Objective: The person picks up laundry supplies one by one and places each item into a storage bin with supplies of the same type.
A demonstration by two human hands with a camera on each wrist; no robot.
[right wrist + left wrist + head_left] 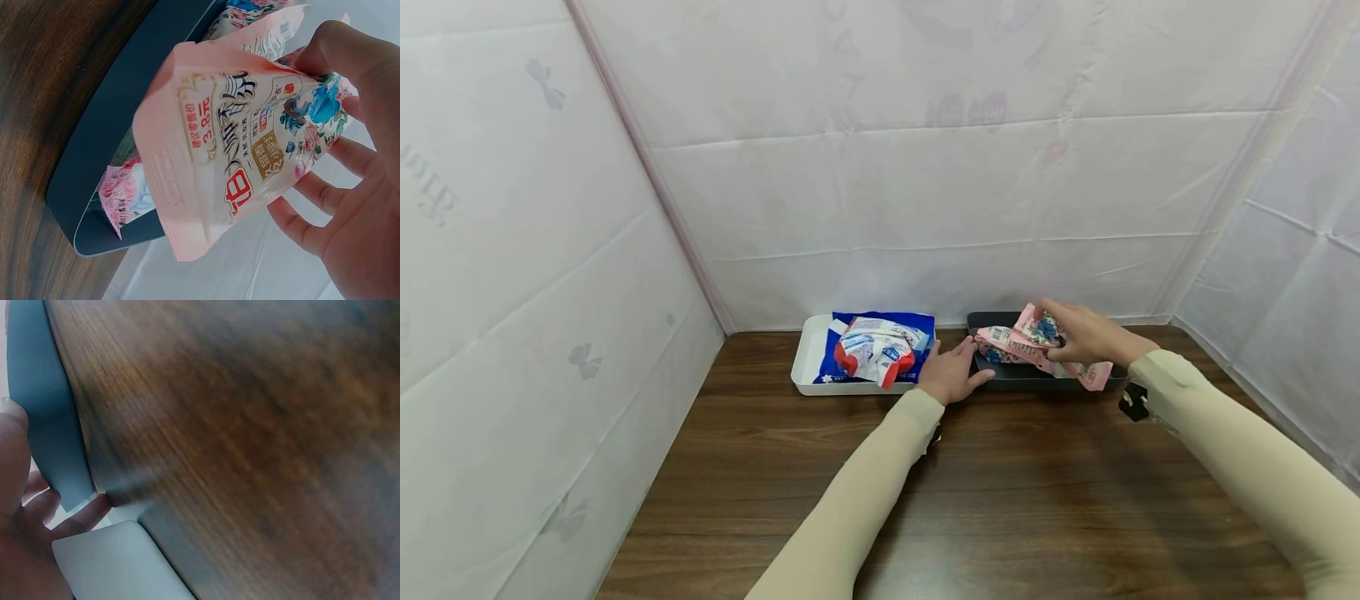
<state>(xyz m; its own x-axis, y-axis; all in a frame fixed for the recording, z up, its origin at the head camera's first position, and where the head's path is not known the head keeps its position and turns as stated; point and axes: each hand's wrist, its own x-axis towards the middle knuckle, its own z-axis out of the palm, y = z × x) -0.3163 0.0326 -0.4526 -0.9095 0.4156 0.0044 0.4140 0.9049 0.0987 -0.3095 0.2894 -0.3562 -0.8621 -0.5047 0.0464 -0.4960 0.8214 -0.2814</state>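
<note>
My right hand (1084,335) grips a pink floral laundry detergent packet (206,144) over the black tray (106,144), thumb and fingers on opposite sides of it. The packet hangs tilted, its pink sealed end toward the right wrist camera. Below it, another floral packet (1000,357) lies in the tray, and a pink packet corner (125,194) shows near the tray's end. My left hand (951,375) rests at the black tray's left end, fingers extended and thumb spread along the front wall. Part of the tray is hidden behind the packets and right hand.
Left of my left hand stands a white tray (808,357) with a blue bag (831,367) and a white-and-red packet (874,346) lying over it. Both trays sit at the back of the brown wooden table (1000,500), close to the white cloth wall (880,192).
</note>
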